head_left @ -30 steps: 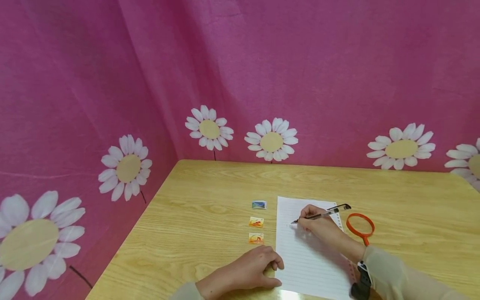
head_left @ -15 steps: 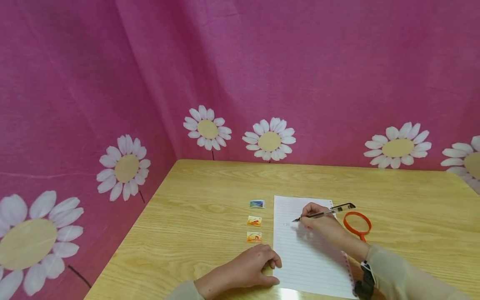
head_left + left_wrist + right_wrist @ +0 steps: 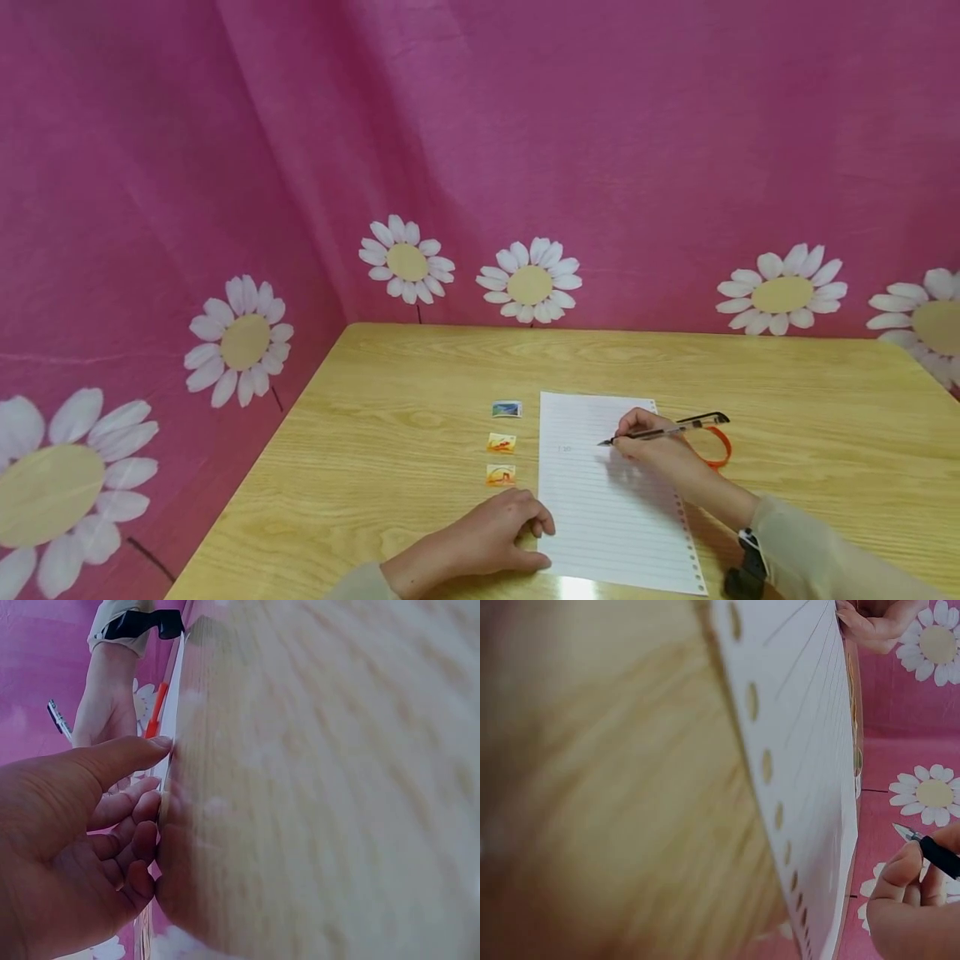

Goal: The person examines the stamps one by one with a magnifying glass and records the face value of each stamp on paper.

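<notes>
Pinched in my right hand is a gel pen, its tip pointing left. The right wrist view shows the pen tip apart from the paper. Under that hand lies a lined sheet of paper with punched holes down its right edge. A short, faint handwritten mark stands near its upper left. My left hand rests at the sheet's lower left edge, fingers loosely bent, thumb and fingertips touching down. Left of the sheet lie a blue stamp and two yellow-orange stamps, an upper stamp and a lower stamp.
An orange-rimmed magnifying glass lies right of the sheet, partly hidden behind my right hand. The wooden table backs onto a pink curtain printed with daisies. A dark band circles my right wrist.
My right hand has moved right with the pen, lifting away from the writing and covering more of the magnifying glass. The head view has shifted slightly. The left hand stays in place on the sheet's edge.
</notes>
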A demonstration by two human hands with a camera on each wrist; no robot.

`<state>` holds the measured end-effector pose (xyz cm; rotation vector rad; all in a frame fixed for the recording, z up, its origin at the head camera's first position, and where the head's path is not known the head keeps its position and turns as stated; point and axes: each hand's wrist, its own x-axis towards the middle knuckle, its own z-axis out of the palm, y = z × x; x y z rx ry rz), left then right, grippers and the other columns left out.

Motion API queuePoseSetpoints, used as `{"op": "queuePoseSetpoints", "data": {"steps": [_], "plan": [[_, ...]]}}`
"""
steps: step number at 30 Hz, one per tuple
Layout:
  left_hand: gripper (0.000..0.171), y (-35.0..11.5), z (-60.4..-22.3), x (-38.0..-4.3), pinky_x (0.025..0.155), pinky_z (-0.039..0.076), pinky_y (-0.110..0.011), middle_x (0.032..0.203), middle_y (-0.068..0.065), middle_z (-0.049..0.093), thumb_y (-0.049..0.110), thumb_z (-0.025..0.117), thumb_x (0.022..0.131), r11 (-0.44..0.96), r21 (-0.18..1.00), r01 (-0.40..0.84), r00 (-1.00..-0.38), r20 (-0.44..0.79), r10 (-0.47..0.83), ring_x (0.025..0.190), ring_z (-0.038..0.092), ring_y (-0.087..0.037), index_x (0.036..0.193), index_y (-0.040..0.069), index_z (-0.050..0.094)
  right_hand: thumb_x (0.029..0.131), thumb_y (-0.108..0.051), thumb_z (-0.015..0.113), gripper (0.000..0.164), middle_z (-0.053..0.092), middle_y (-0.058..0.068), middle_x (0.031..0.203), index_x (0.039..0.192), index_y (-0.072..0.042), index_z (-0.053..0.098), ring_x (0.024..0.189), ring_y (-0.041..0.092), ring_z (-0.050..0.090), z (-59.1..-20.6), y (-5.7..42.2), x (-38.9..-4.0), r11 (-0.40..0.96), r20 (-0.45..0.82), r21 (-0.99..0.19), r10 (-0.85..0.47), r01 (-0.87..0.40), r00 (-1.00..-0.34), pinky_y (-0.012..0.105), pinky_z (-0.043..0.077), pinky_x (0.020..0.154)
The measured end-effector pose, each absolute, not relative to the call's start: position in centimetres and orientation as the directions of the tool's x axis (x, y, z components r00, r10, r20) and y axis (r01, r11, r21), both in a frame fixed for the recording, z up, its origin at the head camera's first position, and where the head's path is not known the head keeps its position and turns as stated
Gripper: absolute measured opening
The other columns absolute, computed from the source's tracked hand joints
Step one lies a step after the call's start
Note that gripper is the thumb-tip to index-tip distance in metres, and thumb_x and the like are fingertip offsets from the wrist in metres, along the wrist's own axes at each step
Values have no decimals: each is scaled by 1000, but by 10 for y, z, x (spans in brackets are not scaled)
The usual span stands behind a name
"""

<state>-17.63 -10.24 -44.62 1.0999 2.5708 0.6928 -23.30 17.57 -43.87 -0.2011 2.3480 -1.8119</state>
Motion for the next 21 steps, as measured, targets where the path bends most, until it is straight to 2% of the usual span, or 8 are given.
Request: {"op": "queuePoseSetpoints", "data": {"steps": [2,12,21], "plan": [[22,-103,-447,-176,80,40,-9,90,14,55,27,75,86,597,523,609,-678,-47,733,84,44,8,103,18,65,84,-4,64,14,56,-6,76,92,0,53,65,5,47,-440,175,-232,281,-64,-960,-166,15,-984,22,42,59],[22,-103,-446,-176,80,40,-10,90,14,55,27,76,86,599,533,598,-685,-49,727,85,45,7,103,18,65,87,-4,62,15,54,-6,76,96,3,52,66,5,47,-441,191,-228,285,-45,-958,-168,-5,-985,22,42,59],[22,-103,-448,-177,76,39,-9,90,15,54,26,75,87,592,547,592,-681,-55,731,82,42,7,103,18,65,88,-3,63,12,55,-8,75,95,1,54,66,5,50,-441,210,-225,230,-34,-973,-141,0,-989,24,46,60]]}}
